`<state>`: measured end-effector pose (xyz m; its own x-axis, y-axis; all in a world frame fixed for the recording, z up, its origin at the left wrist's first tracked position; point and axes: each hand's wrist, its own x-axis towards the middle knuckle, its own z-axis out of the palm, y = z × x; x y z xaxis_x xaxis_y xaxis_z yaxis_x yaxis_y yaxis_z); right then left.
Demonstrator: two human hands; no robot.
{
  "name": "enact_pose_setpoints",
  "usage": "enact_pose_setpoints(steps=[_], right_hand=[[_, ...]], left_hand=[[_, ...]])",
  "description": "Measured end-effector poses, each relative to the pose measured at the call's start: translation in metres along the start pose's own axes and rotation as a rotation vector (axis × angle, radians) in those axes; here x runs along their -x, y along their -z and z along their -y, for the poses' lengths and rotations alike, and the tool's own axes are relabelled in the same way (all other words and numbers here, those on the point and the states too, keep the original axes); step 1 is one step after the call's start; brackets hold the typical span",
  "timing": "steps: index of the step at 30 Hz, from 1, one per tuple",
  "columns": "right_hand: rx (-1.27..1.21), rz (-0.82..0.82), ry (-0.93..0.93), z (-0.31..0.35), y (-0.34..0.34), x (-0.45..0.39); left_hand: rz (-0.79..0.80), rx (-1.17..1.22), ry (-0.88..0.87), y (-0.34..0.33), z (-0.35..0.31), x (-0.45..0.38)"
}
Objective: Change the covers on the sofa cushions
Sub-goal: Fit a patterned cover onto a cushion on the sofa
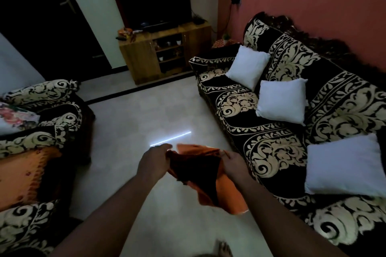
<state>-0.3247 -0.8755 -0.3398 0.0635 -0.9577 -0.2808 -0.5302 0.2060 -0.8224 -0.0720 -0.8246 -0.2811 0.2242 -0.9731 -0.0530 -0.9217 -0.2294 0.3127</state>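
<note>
Opening the orange cover (200, 175), both hands on it, over the floor beside the sofa (292, 131).
My left hand (155, 160) and right hand (231, 166) each pinch an edge; I'd spread the mouth wide, then go to the nearest white cushion (344, 167).

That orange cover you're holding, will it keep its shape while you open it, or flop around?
Likely floppy: the orange cover sags and folds between the left hand and right hand, its lower edge drooping. Probably light, since both hands hold it up only by pinching its top edge. It looks like soft cloth, so it should not slip easily.
</note>
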Motion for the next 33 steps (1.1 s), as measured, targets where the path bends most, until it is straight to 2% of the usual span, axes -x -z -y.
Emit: enact_pose_setpoints(steps=[3,4,5,7,9,11,13,16,19,21,22,27,29,33], right_hand=[[-0.065,0.020,0.042,0.015,0.002,-0.032],[-0.095,0.013,0.072,0.021,0.002,-0.042],[-0.128,-0.001,0.098,0.029,0.002,-0.049],[-0.208,-0.023,0.099,0.044,-0.001,-0.067],[-0.337,0.009,0.057,0.058,-0.007,-0.086],[-0.493,0.074,0.019,0.074,-0.016,-0.103],[-0.586,0.130,-0.012,0.095,-0.025,-0.115],[-0.537,0.152,-0.011,0.130,-0.047,-0.136],[-0.432,0.089,0.044,0.161,-0.062,-0.159],[-0.386,0.036,0.085,0.179,-0.070,-0.175],[-0.362,0.013,0.109,0.186,-0.073,-0.183],[-0.214,-0.104,0.185,0.208,-0.077,-0.219],[-0.079,-0.099,0.195,0.211,-0.071,-0.235],[0.372,-0.048,0.244,0.202,-0.053,-0.269]], left_hand=[[0.017,-0.005,0.062,0.008,0.012,-0.028],[0.039,0.077,0.105,0.013,0.014,-0.038],[0.043,0.257,0.159,0.018,0.014,-0.045],[0.050,0.820,0.335,0.024,0.013,-0.062],[0.183,1.340,0.462,0.033,0.014,-0.080],[0.370,1.599,0.508,0.036,0.027,-0.103],[0.517,1.516,0.471,0.035,0.037,-0.128],[0.518,1.139,0.317,0.035,0.051,-0.170],[0.593,0.561,-0.020,0.044,0.059,-0.208],[0.535,0.195,-0.132,0.050,0.061,-0.232],[0.482,0.087,-0.147,0.054,0.060,-0.243],[0.305,0.085,-0.220,0.069,0.061,-0.301],[0.222,0.212,-0.169,0.075,0.063,-0.322],[0.033,0.547,-0.023,0.085,0.061,-0.361]])
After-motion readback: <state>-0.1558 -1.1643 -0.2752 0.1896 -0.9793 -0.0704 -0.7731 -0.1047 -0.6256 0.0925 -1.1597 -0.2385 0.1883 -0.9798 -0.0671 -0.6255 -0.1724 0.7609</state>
